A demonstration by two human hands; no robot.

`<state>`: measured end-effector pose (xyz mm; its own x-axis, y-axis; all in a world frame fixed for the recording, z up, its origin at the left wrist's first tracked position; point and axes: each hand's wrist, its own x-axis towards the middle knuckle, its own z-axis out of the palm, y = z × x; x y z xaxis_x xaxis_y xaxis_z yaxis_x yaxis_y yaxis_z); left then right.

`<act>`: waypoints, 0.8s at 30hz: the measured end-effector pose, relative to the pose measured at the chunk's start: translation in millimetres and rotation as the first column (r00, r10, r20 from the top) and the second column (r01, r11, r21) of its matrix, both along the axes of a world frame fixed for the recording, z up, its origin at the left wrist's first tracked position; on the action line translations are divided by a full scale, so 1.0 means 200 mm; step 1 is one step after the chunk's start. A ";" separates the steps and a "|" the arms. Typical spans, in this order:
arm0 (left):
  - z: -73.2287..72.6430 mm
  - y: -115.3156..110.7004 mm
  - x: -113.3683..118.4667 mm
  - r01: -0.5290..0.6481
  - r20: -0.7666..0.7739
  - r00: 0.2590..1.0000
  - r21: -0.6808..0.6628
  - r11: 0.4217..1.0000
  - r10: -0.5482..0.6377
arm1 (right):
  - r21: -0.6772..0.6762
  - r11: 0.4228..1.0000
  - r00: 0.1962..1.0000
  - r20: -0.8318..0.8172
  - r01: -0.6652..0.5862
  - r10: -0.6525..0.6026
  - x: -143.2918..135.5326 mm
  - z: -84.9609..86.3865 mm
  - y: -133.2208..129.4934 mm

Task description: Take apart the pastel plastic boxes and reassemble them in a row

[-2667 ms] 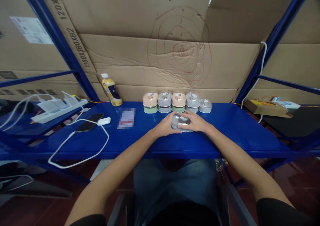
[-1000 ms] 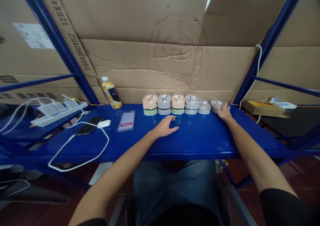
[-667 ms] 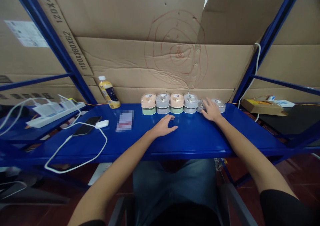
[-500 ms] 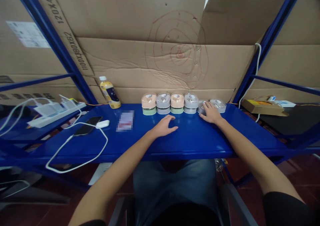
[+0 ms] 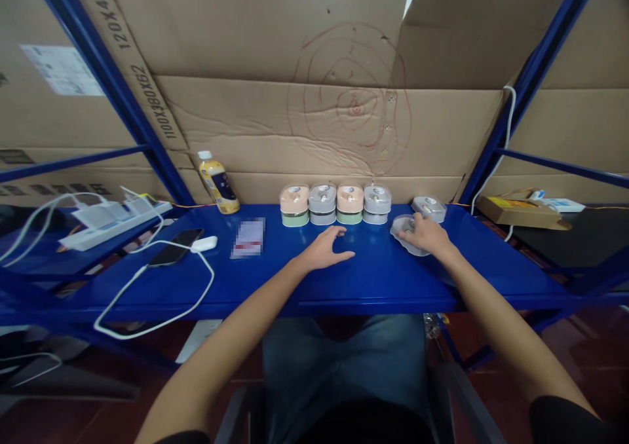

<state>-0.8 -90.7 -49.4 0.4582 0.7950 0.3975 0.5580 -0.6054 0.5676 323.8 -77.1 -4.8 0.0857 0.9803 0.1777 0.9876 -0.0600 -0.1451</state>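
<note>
My right hand (image 5: pixel 428 236) is closed on a small grey plastic box (image 5: pixel 407 226) with a clear cover, off the row and close over the blue shelf (image 5: pixel 373 274). Its fingers grip the box's right side and hide part of it. Just behind that hand lies another low grey box (image 5: pixel 435 206) with a clear lid. My left hand (image 5: pixel 324 250) holds nothing; its thumb is spread from the fingers, just in front of the row. Behind it stand a peach-and-green stack (image 5: pixel 295 203), a grey stack (image 5: pixel 322 203), a second peach-and-green stack (image 5: pixel 349 203) and another grey stack (image 5: pixel 377 203).
A yellow drink bottle (image 5: pixel 219 185) stands at the back left. Nearby are a blurred card (image 5: pixel 248 238), a phone (image 5: pixel 174 247), a white cable (image 5: pixel 206 293) and a power strip (image 5: pixel 113 224). A cardboard wall (image 5: pixel 236 116) closes the back; an open carton (image 5: pixel 523 215) lies at right.
My right hand has drawn the grey box out of the row, toward me and slightly right, leaving a gap beside the stacks. My left hand has barely moved.
</note>
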 end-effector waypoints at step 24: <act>0.02 -0.01 -0.05 0.081 -0.015 0.997 0.012 0.997 -0.081 | 0.348 0.766 0.459 -0.641 -0.540 0.615 -0.22 -0.09 0.13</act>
<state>-10.1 -93.6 -45.1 0.5267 0.7500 0.4000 0.5154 -0.6560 0.5514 279.2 -50.2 -22.1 -0.3645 0.8370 0.4082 0.3833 0.5343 -0.7533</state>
